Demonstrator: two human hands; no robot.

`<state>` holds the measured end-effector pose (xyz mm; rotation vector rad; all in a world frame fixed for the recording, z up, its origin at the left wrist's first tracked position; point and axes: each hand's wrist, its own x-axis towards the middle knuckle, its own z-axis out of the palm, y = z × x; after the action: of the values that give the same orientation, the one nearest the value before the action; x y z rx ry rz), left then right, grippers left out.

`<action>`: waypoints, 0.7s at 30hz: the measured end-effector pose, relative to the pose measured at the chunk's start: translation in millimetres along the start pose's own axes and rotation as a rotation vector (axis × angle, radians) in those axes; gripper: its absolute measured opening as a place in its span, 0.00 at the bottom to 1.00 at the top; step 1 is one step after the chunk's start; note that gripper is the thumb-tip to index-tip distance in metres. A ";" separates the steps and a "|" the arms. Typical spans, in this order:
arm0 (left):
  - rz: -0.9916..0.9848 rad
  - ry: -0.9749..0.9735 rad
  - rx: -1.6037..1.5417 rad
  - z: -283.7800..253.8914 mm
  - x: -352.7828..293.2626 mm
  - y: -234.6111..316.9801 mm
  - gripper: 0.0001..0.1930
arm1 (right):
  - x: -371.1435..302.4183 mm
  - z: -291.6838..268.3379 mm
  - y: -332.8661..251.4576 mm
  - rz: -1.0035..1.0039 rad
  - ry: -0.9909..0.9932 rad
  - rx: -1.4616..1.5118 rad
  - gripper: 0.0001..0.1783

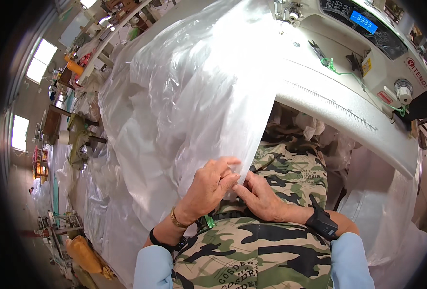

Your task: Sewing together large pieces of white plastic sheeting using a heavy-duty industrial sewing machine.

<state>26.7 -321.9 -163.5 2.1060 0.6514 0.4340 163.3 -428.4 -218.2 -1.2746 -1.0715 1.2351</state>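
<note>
Fingers of the left hand and right hand are pinching the edge of a plastic sheet, which is spreading left of the sewing machine. Edge handling is seemingly under way; no stitching is showing, most is lying loose. Digits are glowing on the machine's display; lettering is marking its casing and the camouflage apron.

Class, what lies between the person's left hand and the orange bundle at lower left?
Head view: translucent plastic sheeting fills most of the stretch from the left hand to the orange bundle.
</note>
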 end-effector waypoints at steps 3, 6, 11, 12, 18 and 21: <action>-0.040 0.023 -0.002 5.1 -0.6 0.4 0.03 | -2.0 0.5 -1.5 -0.021 0.011 -0.062 0.14; 0.093 0.054 0.152 3.8 3.3 1.5 0.04 | -3.4 0.3 -9.5 -0.040 0.021 -0.145 0.12; 0.206 0.054 0.194 4.7 7.4 -6.2 0.05 | -5.9 0.8 -3.3 -0.199 0.050 -0.373 0.09; 0.206 0.074 0.160 7.7 6.2 -8.6 0.04 | -7.0 1.2 -3.5 -0.260 0.058 -0.427 0.09; 0.052 0.043 -0.020 2.4 0.5 -6.9 0.07 | 0.9 8.2 4.5 -0.402 -0.037 -0.508 0.07; -0.070 0.013 -0.161 2.4 -3.0 -13.3 0.09 | 4.9 8.8 5.6 -0.421 -0.086 -0.489 0.06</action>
<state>21.6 -318.7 -176.0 1.9239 0.6725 0.4465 154.6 -423.4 -223.8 -1.2647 -1.6763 0.7346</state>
